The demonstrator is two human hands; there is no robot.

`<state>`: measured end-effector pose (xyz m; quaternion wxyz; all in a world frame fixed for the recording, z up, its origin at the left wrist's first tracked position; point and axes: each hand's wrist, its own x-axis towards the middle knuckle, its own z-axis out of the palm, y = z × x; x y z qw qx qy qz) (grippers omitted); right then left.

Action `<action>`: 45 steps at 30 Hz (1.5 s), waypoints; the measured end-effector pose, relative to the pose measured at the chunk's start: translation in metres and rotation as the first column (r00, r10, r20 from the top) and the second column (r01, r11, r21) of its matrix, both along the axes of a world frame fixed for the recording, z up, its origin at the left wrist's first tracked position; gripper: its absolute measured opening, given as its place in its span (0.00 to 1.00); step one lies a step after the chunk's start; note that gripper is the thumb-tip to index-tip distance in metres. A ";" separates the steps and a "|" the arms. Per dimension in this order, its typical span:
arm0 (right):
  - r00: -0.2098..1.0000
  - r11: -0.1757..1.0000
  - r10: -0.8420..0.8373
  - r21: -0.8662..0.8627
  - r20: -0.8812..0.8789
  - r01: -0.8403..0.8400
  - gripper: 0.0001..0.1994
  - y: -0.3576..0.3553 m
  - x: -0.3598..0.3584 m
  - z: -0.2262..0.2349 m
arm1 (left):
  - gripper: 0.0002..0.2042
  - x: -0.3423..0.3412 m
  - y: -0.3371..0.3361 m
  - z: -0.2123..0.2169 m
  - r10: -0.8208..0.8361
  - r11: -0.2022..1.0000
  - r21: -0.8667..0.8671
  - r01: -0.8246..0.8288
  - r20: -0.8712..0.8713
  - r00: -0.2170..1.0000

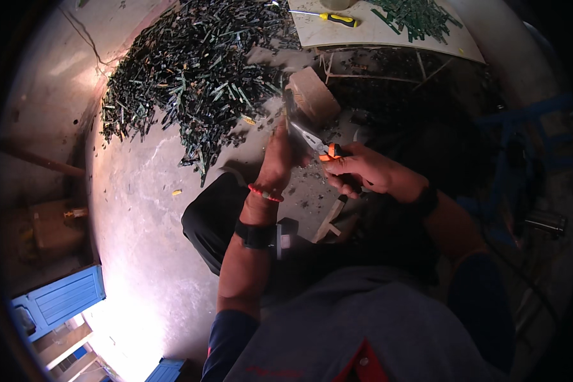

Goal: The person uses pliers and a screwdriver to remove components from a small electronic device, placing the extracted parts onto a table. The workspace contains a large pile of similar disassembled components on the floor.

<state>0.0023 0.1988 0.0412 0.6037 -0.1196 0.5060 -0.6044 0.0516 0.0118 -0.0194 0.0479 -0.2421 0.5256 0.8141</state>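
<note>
Right hand (356, 169) grips pliers (318, 145); tips by left hand (279, 156).

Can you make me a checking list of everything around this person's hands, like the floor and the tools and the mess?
Surface: bare concrete floor, cracked at upper left.
Job's things: orange-handled pliers in the right hand; left hand holds a thin dark strip at the pliers' tip.
Clutter: big pile of dark green strips; wooden block; yellow-handled screwdriver on a white board with more strips.
Hands: both closed around their things.
Cables: nothing seen.
Surroundings: blue crate lower left.
</note>
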 end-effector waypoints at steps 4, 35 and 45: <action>0.997 0.999 -0.012 -0.033 0.080 0.015 0.10 -0.003 -0.001 0.000 | 0.23 -0.003 -0.001 0.010 -0.014 0.960 0.281 0.022 -0.030 0.999; 0.221 0.882 0.267 0.330 -0.938 0.335 0.13 -0.015 0.007 -0.031 | 0.18 -0.003 0.001 0.000 0.184 0.980 0.055 -0.191 0.122 0.975; 0.856 0.991 0.090 -0.133 0.509 -0.025 0.11 -0.008 0.002 -0.024 | 0.18 -0.012 0.017 -0.003 0.329 0.944 0.032 -0.329 -0.018 0.944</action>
